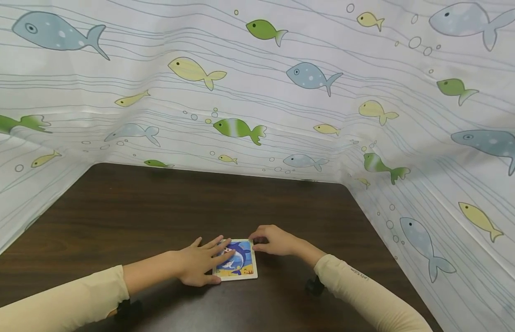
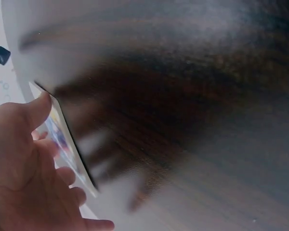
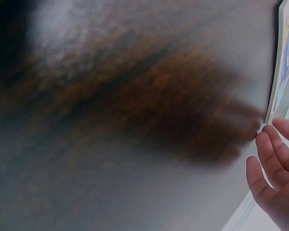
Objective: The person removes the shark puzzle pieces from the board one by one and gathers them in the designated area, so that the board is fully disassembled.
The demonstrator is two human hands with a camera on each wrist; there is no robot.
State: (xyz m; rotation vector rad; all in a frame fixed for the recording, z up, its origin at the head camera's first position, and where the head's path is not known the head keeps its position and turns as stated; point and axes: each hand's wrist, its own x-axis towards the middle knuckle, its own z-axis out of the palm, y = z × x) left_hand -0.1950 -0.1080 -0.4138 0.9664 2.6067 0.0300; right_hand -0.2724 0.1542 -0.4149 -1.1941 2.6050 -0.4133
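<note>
A flat square board (image 1: 245, 267) with a pale border and a dolphin picture lies on the dark table. My left hand (image 1: 201, 263) rests on its left part with the fingers spread, covering some of the picture. The left wrist view shows the left thumb (image 2: 42, 108) at the board's edge. At the board's far right corner is my right hand (image 1: 275, 240), its fingers bent and the thumb beside the right edge. In the right wrist view, loosely bent fingers (image 3: 272, 156) meet the corner of the board (image 3: 274, 91); nothing is seen lifted in them.
The dark wood-grain table (image 1: 157, 203) stretches behind and around the board. White sheeting printed with fish (image 1: 236, 127) stands along the back and both sides. Dark wrist-worn devices (image 1: 314, 287) sit under the forearms, close to the tabletop.
</note>
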